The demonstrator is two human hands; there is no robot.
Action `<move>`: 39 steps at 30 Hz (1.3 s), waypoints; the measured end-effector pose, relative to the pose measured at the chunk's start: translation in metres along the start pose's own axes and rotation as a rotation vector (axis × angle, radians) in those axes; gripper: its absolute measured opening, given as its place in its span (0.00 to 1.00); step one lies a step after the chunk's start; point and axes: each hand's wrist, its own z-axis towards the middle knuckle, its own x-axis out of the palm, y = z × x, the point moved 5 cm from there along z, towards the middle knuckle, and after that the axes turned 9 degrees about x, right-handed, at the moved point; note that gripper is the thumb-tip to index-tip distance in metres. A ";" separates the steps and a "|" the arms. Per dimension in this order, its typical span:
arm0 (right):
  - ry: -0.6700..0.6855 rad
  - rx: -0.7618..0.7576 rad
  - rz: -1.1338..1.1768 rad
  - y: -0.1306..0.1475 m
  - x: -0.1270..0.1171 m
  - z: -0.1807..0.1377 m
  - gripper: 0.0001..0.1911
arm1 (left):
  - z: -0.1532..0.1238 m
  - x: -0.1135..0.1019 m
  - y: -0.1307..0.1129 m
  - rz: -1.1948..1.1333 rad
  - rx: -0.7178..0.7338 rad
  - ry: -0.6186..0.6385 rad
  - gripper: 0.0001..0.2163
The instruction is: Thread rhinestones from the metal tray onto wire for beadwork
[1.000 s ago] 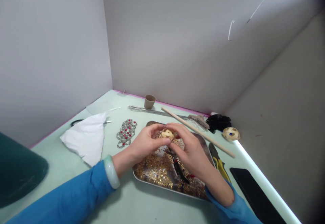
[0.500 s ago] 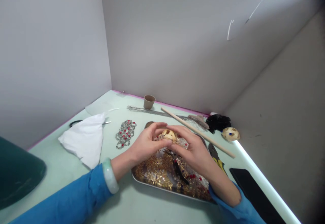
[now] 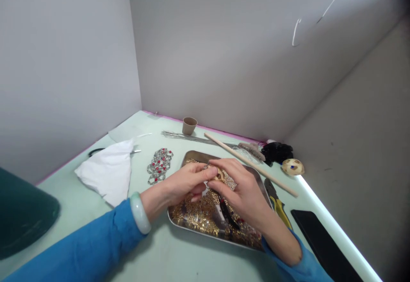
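Note:
A small gold-coloured openwork piece (image 3: pixel 220 174) sits between my two hands above a metal tray (image 3: pixel 208 234). My left hand (image 3: pixel 188 179) presses its thumb on the piece, with the fingers curled beneath. My right hand (image 3: pixel 241 186) wraps its fingers and thumb around the other side, so most of the piece is covered. Under the hands, the tray holds many gold beads (image 3: pixel 195 220) and a black-handled tool (image 3: pixel 228 216). Left of the tray lies a strip of linked wire rings with red beads (image 3: pixel 160 165).
A wooden dowel (image 3: pixel 250 162) slants behind the tray, near thin wires (image 3: pixel 174 135) and a brown cup (image 3: pixel 189 126). To the right are yellow-black pliers (image 3: pixel 278 205), a black flat slab (image 3: pixel 323 239) and a gold openwork shell (image 3: pixel 293 167). White cloth (image 3: pixel 109 171) and a green container (image 3: pixel 24 213) stand left.
My left thumb has moved up onto the gold piece and the left fingers have curled under it. My hands have closed around it, covering more. The view has shifted slightly.

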 end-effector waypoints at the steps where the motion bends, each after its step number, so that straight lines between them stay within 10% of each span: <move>1: 0.012 0.001 0.005 0.001 0.000 0.000 0.18 | 0.000 0.000 0.000 -0.016 0.001 0.017 0.14; 39: 0.110 0.394 0.433 -0.043 0.010 0.000 0.23 | 0.004 -0.005 0.002 0.123 0.007 -0.156 0.16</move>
